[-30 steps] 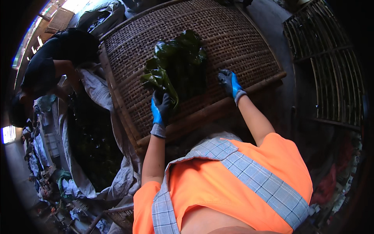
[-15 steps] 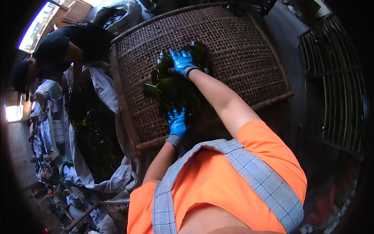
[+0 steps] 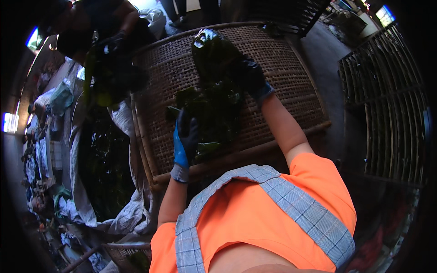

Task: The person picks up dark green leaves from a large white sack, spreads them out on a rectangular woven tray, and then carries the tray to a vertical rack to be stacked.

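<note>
A pile of dark green, wet, glossy leafy sheets point(image 3: 214, 107) lies on a woven cane tray point(image 3: 282, 59) with a bamboo frame. Along the pile's near left edge is my left hand point(image 3: 184, 141) in a blue glove with a dark side, its fingers pointing away from me and holding nothing visible. My right hand point(image 3: 250, 77), gloved too and showing the dark side, is against the right edge of the upper sheet. Its fingers blend into the dark green, so their grip is unclear.
Left of the tray, a pale open sack point(image 3: 124, 116) holds more dark green sheets. A co-worker's gloved hand point(image 3: 119, 41) is above it with a bunch of sheets point(image 3: 102, 75). A slatted rack point(image 3: 387, 100) stands at the right. Other people's legs point(image 3: 175, 9) show beyond the tray.
Both my hands have turned from blue backs toward their dark sides. My right hand has shifted right, my left hand leftward. The co-worker has raised sheets from the sack.
</note>
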Demonstrator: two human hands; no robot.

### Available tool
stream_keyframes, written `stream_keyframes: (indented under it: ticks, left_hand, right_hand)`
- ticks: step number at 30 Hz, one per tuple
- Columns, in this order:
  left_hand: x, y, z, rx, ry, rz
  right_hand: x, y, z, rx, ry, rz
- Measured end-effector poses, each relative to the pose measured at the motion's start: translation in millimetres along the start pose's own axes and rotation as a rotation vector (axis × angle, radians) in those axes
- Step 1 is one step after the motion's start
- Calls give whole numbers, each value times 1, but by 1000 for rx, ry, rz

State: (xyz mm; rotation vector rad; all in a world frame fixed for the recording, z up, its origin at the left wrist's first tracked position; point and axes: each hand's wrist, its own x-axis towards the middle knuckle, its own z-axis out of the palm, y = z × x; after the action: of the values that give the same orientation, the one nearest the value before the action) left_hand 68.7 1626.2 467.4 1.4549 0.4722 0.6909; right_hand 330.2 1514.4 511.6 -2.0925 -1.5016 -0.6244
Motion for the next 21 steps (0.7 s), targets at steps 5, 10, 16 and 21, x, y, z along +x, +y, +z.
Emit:
stream_keyframes:
  ticks: [5,10,16,21]
  left_hand:
    - [51,-6,75,245,-434,424]
    - [39,-37,182,-1265,-797,-745]
    - [9,-110,319,-631,-585,-666]
    - [13,-111,434,-579,-602,-901]
  right_hand:
    - [-58,33,-48,337,111,261]
    - [-143,61,-105,328,110,358]
    - [-291,172,-182,477,131,580]
    - [-368,259,-186,1422,425,1197]
